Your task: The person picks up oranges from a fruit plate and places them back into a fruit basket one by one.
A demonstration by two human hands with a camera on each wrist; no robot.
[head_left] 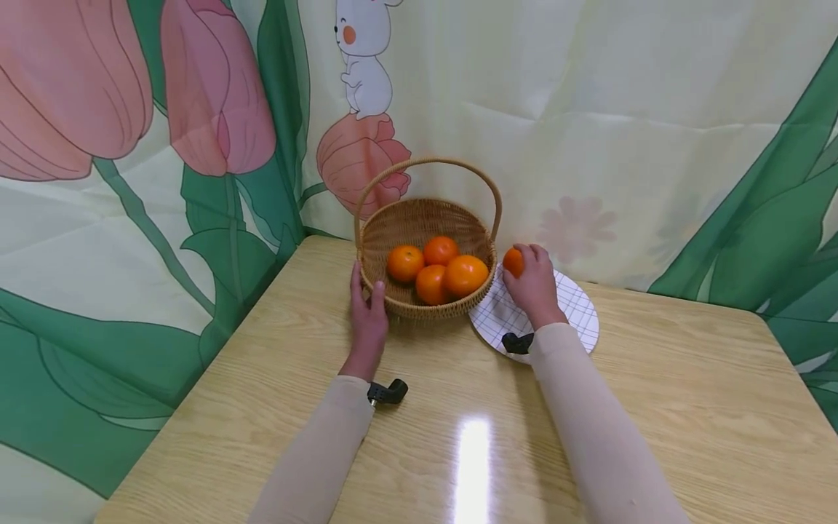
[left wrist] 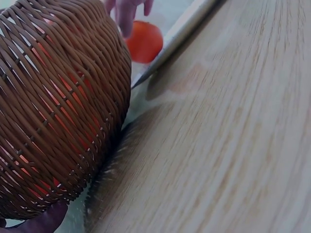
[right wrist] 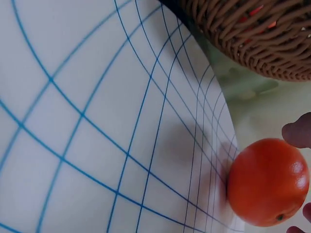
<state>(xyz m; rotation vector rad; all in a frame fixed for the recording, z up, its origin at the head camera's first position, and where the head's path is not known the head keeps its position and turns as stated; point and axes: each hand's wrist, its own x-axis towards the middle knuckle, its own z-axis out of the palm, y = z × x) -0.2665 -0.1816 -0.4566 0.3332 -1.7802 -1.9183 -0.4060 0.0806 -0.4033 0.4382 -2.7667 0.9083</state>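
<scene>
A round wicker basket (head_left: 425,311) with a tall hoop handle stands at the back of the table, with several oranges (head_left: 465,275) inside. My left hand (head_left: 368,324) rests against its left outer side, fingers straight and the thumb near the front wall; the thumb (left wrist: 46,219) shows low in the left wrist view. To the right lies a round white plate (head_left: 580,309) with blue grid lines. A single orange (right wrist: 268,182) sits at its far left edge. My right hand (head_left: 533,290) is over the plate, its spread thumb and fingertips right at that orange.
The light wooden table (head_left: 687,400) extends in front and to both sides. Behind it hangs a printed curtain (head_left: 628,131) with tulips and a rabbit, close to the basket and plate. Each wrist bears a small black camera mount (head_left: 391,391).
</scene>
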